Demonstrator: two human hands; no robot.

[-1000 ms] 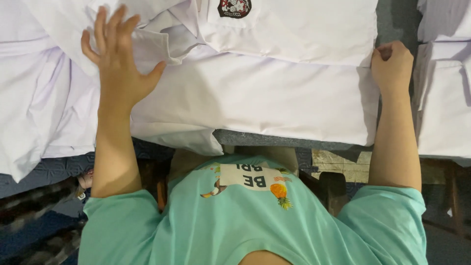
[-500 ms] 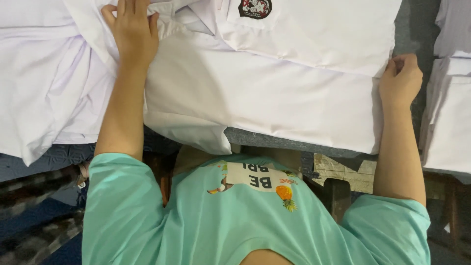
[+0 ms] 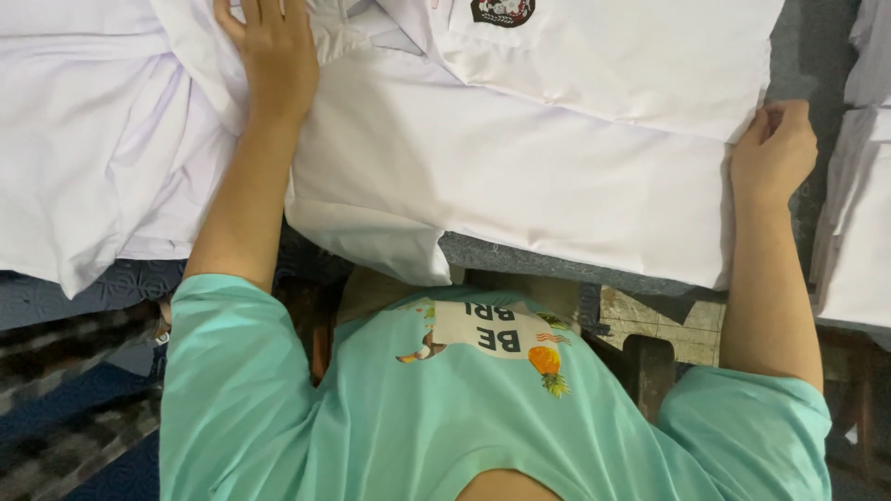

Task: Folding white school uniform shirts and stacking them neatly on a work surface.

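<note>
Left hand (image 3: 274,56) lying open and flat on the white shirt (image 3: 520,176), right hand (image 3: 772,153) curling onto its edge; both should be pulling the cloth taut so it is lying smooth

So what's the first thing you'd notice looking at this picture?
Mostly the big white shirt spread flat across the middle, with a dark round badge at the top edge. The left hand presses flat on it near the top, and the right hand grips its right edge. More white cloth lies bunched at the left.
</note>
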